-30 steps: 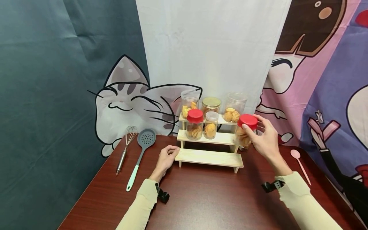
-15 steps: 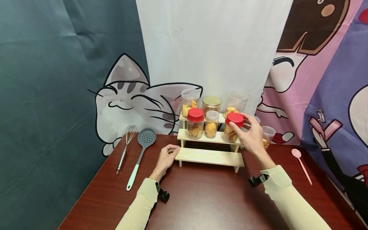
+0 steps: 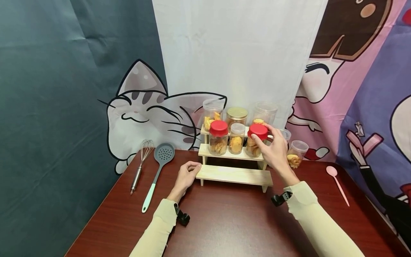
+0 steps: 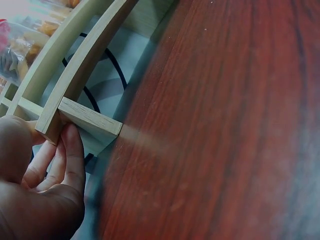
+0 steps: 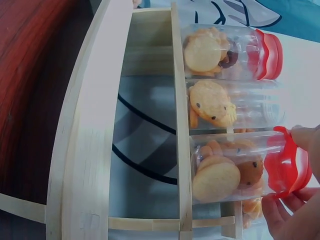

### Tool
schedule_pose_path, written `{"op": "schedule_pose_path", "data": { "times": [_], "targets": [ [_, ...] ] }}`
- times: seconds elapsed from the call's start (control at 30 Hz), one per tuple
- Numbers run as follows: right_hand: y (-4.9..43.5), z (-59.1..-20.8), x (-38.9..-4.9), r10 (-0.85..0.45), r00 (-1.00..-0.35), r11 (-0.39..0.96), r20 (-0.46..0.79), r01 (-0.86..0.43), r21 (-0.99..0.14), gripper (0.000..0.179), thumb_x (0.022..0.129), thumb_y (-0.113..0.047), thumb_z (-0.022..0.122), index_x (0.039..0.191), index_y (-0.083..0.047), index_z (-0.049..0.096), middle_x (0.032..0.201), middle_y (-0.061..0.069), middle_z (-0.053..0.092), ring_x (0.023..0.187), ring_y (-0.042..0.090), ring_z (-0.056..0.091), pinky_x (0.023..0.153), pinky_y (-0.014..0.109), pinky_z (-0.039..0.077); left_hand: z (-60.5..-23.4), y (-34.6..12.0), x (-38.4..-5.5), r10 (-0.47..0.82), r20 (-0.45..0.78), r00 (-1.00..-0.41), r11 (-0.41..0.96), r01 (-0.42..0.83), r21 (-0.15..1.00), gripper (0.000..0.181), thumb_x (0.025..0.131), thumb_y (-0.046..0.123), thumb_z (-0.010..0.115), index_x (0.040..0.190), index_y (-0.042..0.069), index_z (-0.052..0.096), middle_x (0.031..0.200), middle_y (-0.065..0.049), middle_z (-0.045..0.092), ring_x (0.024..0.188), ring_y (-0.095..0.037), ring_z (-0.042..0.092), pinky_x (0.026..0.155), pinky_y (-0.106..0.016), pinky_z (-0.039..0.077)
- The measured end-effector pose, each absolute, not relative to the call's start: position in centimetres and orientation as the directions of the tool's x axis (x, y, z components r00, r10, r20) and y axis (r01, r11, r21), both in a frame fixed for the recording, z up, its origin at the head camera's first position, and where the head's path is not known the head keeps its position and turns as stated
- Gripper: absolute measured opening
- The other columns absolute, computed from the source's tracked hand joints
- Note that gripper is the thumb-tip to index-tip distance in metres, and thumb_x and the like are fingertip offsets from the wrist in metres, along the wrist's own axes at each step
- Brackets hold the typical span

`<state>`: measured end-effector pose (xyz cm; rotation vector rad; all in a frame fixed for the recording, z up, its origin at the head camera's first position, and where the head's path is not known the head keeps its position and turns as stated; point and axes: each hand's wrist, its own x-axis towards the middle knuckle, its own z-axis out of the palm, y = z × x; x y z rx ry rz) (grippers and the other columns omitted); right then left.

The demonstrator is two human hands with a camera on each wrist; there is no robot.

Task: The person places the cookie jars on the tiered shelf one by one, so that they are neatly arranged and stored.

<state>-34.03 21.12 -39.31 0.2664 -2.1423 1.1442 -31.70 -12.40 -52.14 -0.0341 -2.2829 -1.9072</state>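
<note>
My right hand (image 3: 274,148) grips the red lid of a clear cookie jar (image 5: 220,172), which stands upright at the right end of the middle step of a wooden three-step rack (image 3: 234,175). To its left on that step are a small clear-lidded cookie jar (image 3: 236,141) and another red-lidded jar (image 3: 218,139). My left hand (image 3: 185,176) pinches the left end of the rack's lowest step; in the left wrist view its thumb (image 4: 15,145) and fingers close around the board's corner.
On the top step stand a gold-lidded jar (image 3: 237,116) and two clear jars. More clear tubs (image 3: 296,155) stand right of the rack. A whisk (image 3: 138,167) and a slotted turner (image 3: 157,175) lie at left, a pink spoon (image 3: 337,184) at right.
My right hand has carried the red-lidded jar left from beyond the rack's right end onto the middle step. The tubs at right have come into view. My left hand stays put.
</note>
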Motion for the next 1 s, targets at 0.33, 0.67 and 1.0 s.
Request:
{"op": "schedule_pose_path", "data": {
  "times": [0.33,0.67,1.0],
  "targets": [
    [21.4,-39.0,-33.9,0.108,-0.752,0.592,0.651,-0.477,-0.649,0.062,0.095,-0.025,0.086,0.149,-0.002,0.063,0.133,0.021,0.067,0.122,0.029,0.064,0.100,0.034,0.060,-52.0,-12.2,-31.8,-0.091,0.147,-0.985,0.185,0.128,0.974,0.027,0.106,0.024,0.072,0.121,0.002,0.076,0.115,-0.020,0.080,0.095,-0.012,0.072,0.089,-0.024,0.053],
    [21.6,-39.2,-33.8,0.071,-0.789,0.575,0.611,-0.468,-0.671,0.069,0.096,-0.026,0.085,0.155,-0.003,0.056,0.139,0.021,0.064,0.128,0.031,0.063,0.104,0.045,0.059,-52.3,-12.4,-31.8,-0.087,0.142,-0.986,0.189,0.123,0.974,0.027,0.106,0.024,0.072,0.122,0.003,0.076,0.115,-0.019,0.080,0.096,-0.013,0.071,0.088,-0.025,0.053],
    [23.0,-40.2,-32.6,0.113,-0.812,0.505,0.572,-0.449,-0.737,0.071,0.097,-0.033,0.085,0.156,-0.005,0.056,0.144,0.018,0.063,0.129,0.033,0.065,0.107,0.047,0.058,-52.3,-12.4,-31.7,-0.093,0.145,-0.985,0.201,0.124,0.972,0.026,0.106,0.025,0.072,0.120,0.004,0.077,0.115,-0.018,0.080,0.096,-0.011,0.069,0.087,-0.025,0.051]
  ]
}}
